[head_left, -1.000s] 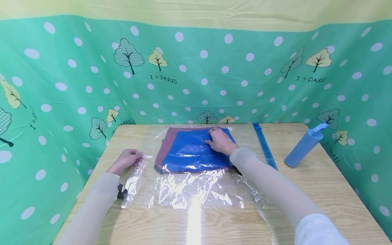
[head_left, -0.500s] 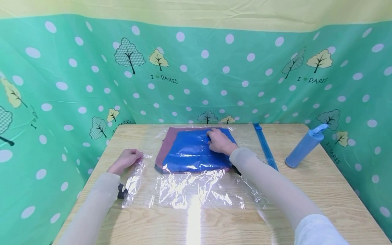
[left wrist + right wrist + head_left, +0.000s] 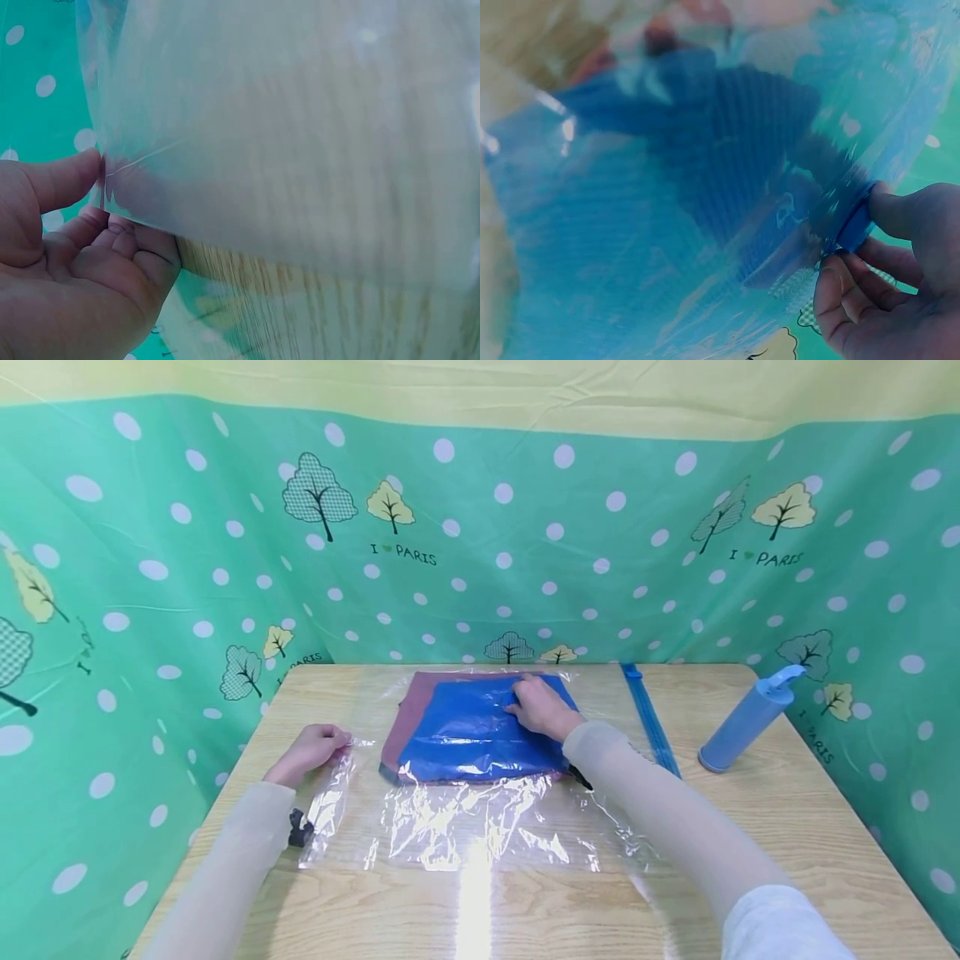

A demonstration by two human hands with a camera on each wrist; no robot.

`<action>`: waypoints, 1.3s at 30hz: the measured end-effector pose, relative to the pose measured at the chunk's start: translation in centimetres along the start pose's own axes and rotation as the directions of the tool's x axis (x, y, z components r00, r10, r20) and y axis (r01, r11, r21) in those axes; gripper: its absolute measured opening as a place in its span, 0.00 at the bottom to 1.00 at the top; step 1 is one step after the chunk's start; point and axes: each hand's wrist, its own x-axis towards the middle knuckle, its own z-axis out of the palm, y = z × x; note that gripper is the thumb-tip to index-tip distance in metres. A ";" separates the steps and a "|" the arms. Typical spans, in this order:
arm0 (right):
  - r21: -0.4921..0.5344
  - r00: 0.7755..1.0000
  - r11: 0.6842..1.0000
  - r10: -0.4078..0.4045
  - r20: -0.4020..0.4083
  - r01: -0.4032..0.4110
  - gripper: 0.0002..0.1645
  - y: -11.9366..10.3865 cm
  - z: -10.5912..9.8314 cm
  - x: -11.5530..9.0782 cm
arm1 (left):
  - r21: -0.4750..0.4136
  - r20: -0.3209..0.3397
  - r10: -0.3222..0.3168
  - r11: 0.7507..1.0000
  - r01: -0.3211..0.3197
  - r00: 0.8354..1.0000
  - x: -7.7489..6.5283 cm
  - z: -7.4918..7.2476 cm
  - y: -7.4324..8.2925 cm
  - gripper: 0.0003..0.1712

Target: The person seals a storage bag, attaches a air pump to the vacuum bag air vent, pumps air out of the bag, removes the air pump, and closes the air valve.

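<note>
A large clear plastic storage bag lies flat on the table, with folded blue cloth and mauve cloth inside. At the bag's left edge, my left hand pinches the film between thumb and fingers; the left wrist view shows the same hand close up. Over the blue cloth is my right hand. In the right wrist view, the right hand pinches a small blue valve cap on the bag's film. From the head view, fingers hide the cap.
A light blue hand pump stands tilted in view on the right of the wooden table. Along the bag's right side runs a blue zip strip. Green dotted curtain hangs behind and at both sides.
My right fingers and thumb shift slightly at the same spot, curling in and then loosening a little. The left hand and the bag stay put.
</note>
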 end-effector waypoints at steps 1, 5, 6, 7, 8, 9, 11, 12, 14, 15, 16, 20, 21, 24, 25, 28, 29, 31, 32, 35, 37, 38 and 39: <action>0.001 1.000 1.000 -0.005 0.008 0.005 0.14 0.0 0.0 0.0 | -0.001 0.000 -0.001 1.000 0.001 1.000 0.0 0.0 0.0 0.13; 0.000 0.999 1.000 -0.029 0.038 0.029 0.17 -0.1 -0.1 0.1 | 0.007 0.001 -0.011 1.000 0.011 1.000 0.0 -0.1 0.1 0.13; -0.001 0.999 0.999 -0.033 0.043 0.033 0.19 -0.1 -0.1 0.1 | 0.009 0.001 -0.015 1.000 0.015 1.000 0.0 -0.1 0.1 0.13; 0.001 0.998 0.999 -0.036 0.047 0.036 0.20 -0.2 -0.1 0.1 | 0.012 0.002 -0.015 1.000 0.015 1.000 0.0 -0.1 0.1 0.13; 0.000 0.998 0.999 -0.034 0.050 0.034 0.22 -0.2 -0.2 0.1 | 0.017 0.002 -0.017 1.000 0.017 1.000 0.0 -0.1 0.1 0.13; -0.001 0.998 1.000 -0.027 0.051 0.027 0.23 -0.2 -0.2 0.1 | 0.020 0.000 -0.019 1.000 0.019 1.000 0.0 -0.1 0.1 0.13; -0.007 0.999 1.000 -0.010 0.053 0.011 0.27 -0.2 -0.2 0.0 | 0.030 0.001 -0.019 0.999 0.019 1.000 0.0 -0.1 0.1 0.13; -0.013 0.999 1.000 -0.004 0.052 0.004 0.28 -0.1 -0.2 0.0 | 0.030 0.002 -0.020 0.999 0.020 1.000 0.0 0.0 0.1 0.13; -0.030 0.999 1.000 -0.001 0.045 0.002 0.29 0.1 -0.2 -0.1 | 0.027 0.002 -0.025 0.999 0.025 1.000 0.0 0.0 0.0 0.13; -0.035 0.999 0.999 -0.005 0.038 0.006 0.28 0.2 -0.1 -0.1 | 0.024 0.005 -0.022 0.999 0.022 1.000 0.0 0.1 0.0 0.13; -0.041 0.999 0.999 -0.014 0.030 0.015 0.27 0.3 -0.1 -0.1 | 0.020 0.007 -0.022 1.000 0.022 1.000 0.0 0.1 0.0 0.13; -0.037 0.999 0.998 -0.047 0.008 0.047 0.21 0.5 0.0 -0.2 | 0.010 0.004 -0.027 1.000 0.027 1.000 0.0 0.1 0.0 0.12; -0.031 0.999 0.998 -0.052 0.007 0.052 0.20 0.6 0.0 -0.2 | 0.013 0.006 -0.022 1.000 0.022 1.000 0.0 0.0 0.0 0.13; -0.010 0.999 0.999 -0.050 0.022 0.050 0.20 0.6 -0.1 -0.2 | 0.014 0.001 -0.030 0.999 0.030 1.000 0.1 0.0 0.0 0.13; -0.002 0.998 0.999 -0.046 0.031 0.046 0.20 0.6 -0.1 -0.1 | 0.016 0.001 -0.030 0.999 0.030 1.000 0.1 0.0 0.0 0.13; 0.015 0.998 0.999 -0.032 0.054 0.031 0.20 0.5 -0.2 -0.1 | 0.021 -0.006 -0.034 0.999 0.034 0.999 0.1 0.1 0.1 0.13; 0.019 0.998 0.999 -0.030 0.062 0.029 0.20 0.5 -0.2 0.0 | 0.024 -0.006 -0.032 0.999 0.032 0.999 0.1 0.0 0.2 0.13; 0.025 0.997 0.999 -0.030 0.070 0.028 0.21 0.5 -0.3 0.0 | 0.027 -0.006 -0.028 0.999 0.028 1.000 0.0 0.0 0.2 0.13; 0.028 0.997 0.999 -0.034 0.070 0.032 0.21 0.5 -0.3 0.0 | 0.025 -0.007 -0.026 0.999 0.027 1.000 0.0 0.0 0.3 0.13; 0.013 0.997 0.999 -0.044 0.067 0.043 0.24 0.5 -0.2 0.0 | 0.019 -0.001 -0.024 1.000 0.025 1.000 -0.1 -0.1 0.3 0.13; -0.001 0.997 0.999 -0.037 0.065 0.037 0.27 0.6 -0.1 -0.1 | 0.016 0.002 -0.025 1.000 0.025 1.000 -0.2 0.0 0.2 0.13; -0.006 0.997 1.000 -0.027 0.067 0.028 0.28 0.7 -0.1 -0.1 | 0.013 0.003 -0.025 1.000 0.025 1.000 -0.3 0.0 0.2 0.13; -0.013 0.998 1.000 -0.019 0.066 0.020 0.30 0.7 -0.1 -0.2 | 0.011 0.004 -0.027 1.000 0.027 1.000 -0.3 0.0 0.2 0.13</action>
